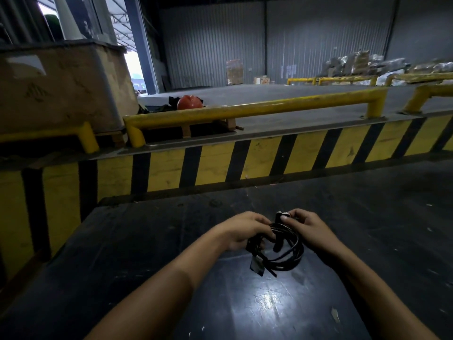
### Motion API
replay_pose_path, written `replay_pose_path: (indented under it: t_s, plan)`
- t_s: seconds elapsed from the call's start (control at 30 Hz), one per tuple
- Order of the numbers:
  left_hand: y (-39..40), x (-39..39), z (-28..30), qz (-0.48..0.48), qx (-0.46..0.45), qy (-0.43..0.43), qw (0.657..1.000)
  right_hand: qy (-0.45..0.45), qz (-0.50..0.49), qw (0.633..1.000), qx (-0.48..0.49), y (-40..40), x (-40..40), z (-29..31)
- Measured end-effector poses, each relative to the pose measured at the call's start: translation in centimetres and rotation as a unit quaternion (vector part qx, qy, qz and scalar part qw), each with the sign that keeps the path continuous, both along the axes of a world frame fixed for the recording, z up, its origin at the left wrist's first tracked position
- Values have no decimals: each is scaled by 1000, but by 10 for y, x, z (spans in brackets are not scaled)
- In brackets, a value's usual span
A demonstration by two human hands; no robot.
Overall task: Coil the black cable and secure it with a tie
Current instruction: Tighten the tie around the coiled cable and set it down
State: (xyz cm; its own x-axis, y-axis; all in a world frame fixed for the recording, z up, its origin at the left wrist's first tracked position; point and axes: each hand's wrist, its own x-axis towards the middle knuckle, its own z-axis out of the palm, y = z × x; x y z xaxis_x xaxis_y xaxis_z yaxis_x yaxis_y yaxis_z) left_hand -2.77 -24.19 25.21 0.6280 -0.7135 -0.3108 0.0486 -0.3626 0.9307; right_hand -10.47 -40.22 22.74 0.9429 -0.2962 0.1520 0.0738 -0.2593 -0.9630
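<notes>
The left grip (pixel 241 230) is curled around the left side of the coiled black cable (pixel 282 251), fingers wrapped over the bundled loops, while the right grip (pixel 310 228) pinches a short black strap, apparently the tie (pixel 279 218), between thumb and fingertips at the far side of the coil. The tie stands up from the loops there, and a dark tail of it hangs down through the middle of the coil. The coil is held just above, or lightly on, the dark table (pixel 220 303); which one cannot be told. A plug end (pixel 257 266) dangles from the near left of the coil. Beyond the table runs a yellow-and-black striped barrier (pixel 220 163) topped with a yellow rail (pixel 245 110).
</notes>
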Motion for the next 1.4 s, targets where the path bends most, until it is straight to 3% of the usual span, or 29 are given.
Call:
replay_pose_path:
  t_s: [0.1, 0.27, 0.5, 0.67, 0.8, 0.9, 1.0, 1.2, 1.4]
  plan:
    - [-1, 0, -11, 1, -13, 67, 998, 23, 26, 999, -40, -2, -10, 1]
    - [-31, -17, -38, 34, 28, 101, 994, 91, 70, 990, -84, -36, -26, -21]
    - [-38, -10, -33, 70, 33, 99, 992, 6, 68, 970, -234, -36, -23, -2]
    - [-40, -10, -28, 77, 37, 120, 989, 5, 144, 903, -404, -38, -25, -1]
    - [-39, -10, -29, 91, 51, 129, 986, -15, 117, 849, -516, -34, -23, -12]
    - [-38, -9, -30, 102, 57, 135, 984, -60, 96, 828, -549, -29, -24, -23]
    - [-36, -11, -28, 105, 51, 140, 983, -91, 63, 843, -526, -23, -27, -30]
    - [-32, -15, -27, 89, 31, 126, 988, -113, 52, 909, -397, -26, -31, -25]
    - [-30, -15, -33, 69, 23, 148, 986, -115, -8, 924, -364, -21, -33, -33]
